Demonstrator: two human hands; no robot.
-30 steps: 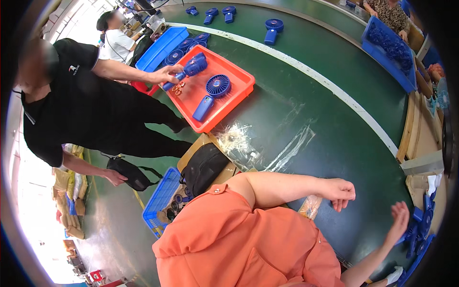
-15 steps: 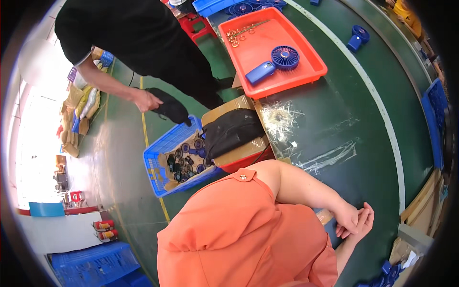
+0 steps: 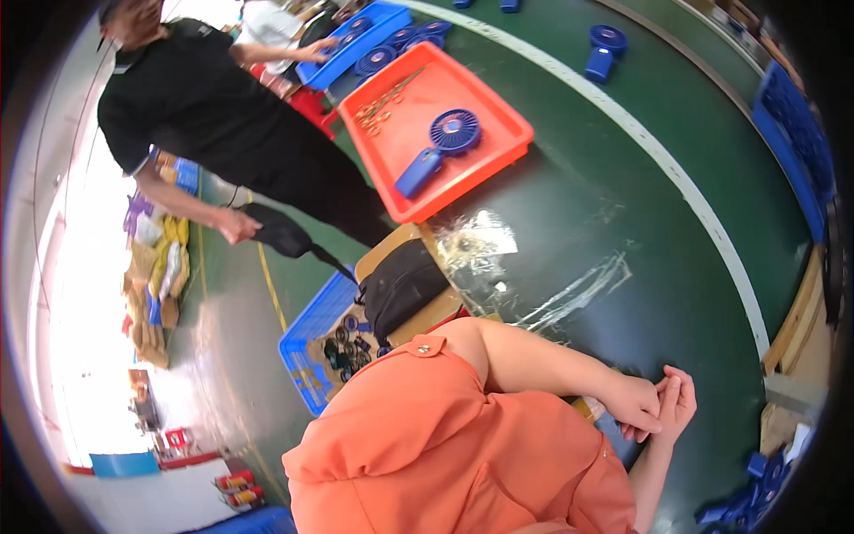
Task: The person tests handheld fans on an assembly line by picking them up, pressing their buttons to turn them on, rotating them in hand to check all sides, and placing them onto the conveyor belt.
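Observation:
My left hand (image 3: 635, 406) and my right hand (image 3: 678, 405) meet over the green tabletop at the right, touching each other. The left hand's fingers are curled in against the right hand, and no object shows in them. On the right hand the fingers stretch out, and nothing lies in it. Farther off on the table stands an orange-red tray (image 3: 489, 177), with a blue handheld fan (image 3: 455, 133) and small gold-coloured rings (image 3: 370, 113) inside. A black bag (image 3: 405, 287) rests on a cardboard box beside the table.
A person in black (image 3: 209, 98) stands at the far left holding a dark object (image 3: 277, 231). Below it, a blue crate (image 3: 307, 334) holds dark round parts. Another hand (image 3: 316, 52) reaches to a blue bin (image 3: 381, 20). A fan (image 3: 607, 40) lies beyond the white line.
The view has shifted, so the tray and box sit farther left and more of the standing person shows. A strap now stretches between their dark object and the black bag. My hands stay together.

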